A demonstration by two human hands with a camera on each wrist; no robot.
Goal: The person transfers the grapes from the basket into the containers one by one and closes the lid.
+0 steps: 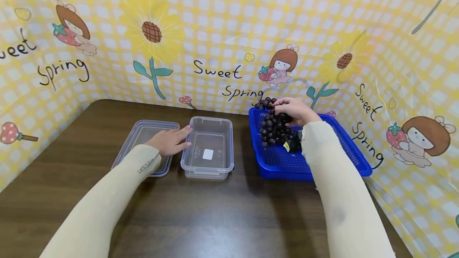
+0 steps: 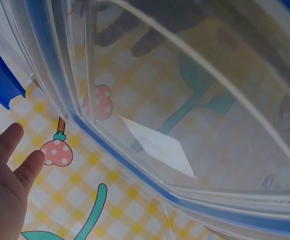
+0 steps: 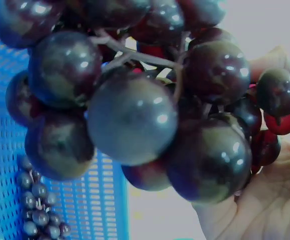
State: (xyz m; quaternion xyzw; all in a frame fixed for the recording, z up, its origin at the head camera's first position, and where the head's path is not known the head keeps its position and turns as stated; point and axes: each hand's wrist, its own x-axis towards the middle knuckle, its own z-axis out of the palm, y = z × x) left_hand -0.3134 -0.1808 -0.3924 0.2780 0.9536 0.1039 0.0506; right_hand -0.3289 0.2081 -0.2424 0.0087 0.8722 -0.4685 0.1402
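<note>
Right hand (image 1: pixel 297 110), fingers curled round dark grapes (image 1: pixel 273 125) over a blue basket (image 1: pixel 287 173), left hand (image 1: pixel 167 141), fingers straight, empty, at the left rim of a clear container (image 1: pixel 208 170) on the table (image 1: pixel 215 218)

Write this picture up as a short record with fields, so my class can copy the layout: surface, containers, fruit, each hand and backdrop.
Surface: brown table
Left container part: clear lid with a blue edge
Middle container: clear box, open, white label, no grapes inside
Right container: blue basket
Fruit: dark grapes
Left hand: over the lid, fingers straight toward the box's left rim
Right hand: grips grapes at the basket
Backdrop: yellow checked cloth
</note>
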